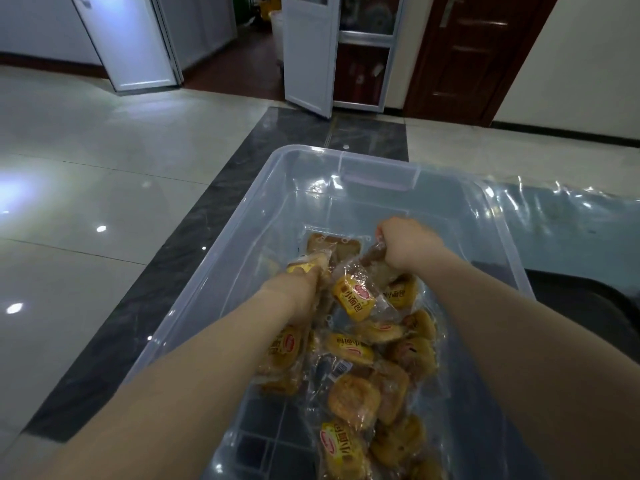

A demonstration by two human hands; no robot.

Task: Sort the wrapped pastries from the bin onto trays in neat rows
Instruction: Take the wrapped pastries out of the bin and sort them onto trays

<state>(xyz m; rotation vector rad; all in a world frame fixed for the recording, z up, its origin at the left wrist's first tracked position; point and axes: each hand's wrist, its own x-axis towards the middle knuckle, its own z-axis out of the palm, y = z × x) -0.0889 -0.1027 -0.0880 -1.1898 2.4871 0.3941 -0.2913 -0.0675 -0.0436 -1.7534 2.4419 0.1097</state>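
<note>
Risk first: the clear plastic bin (242, 237) sits on the tiled floor (104, 150) and we see no tray, so each carry is long and the slick wrapped pastries (353, 393) heaped in the bin can slip out of a bunched grab. Our right hand (407, 244) is fisted on a clear wrapper. Our left hand (304, 289) is half buried, fingers curled round a yellow-labelled pastry (306, 266).

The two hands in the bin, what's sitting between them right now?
In the head view, a yellow-labelled wrapped pastry lies tilted between the left hand and the right hand, inside the clear bin.
</note>
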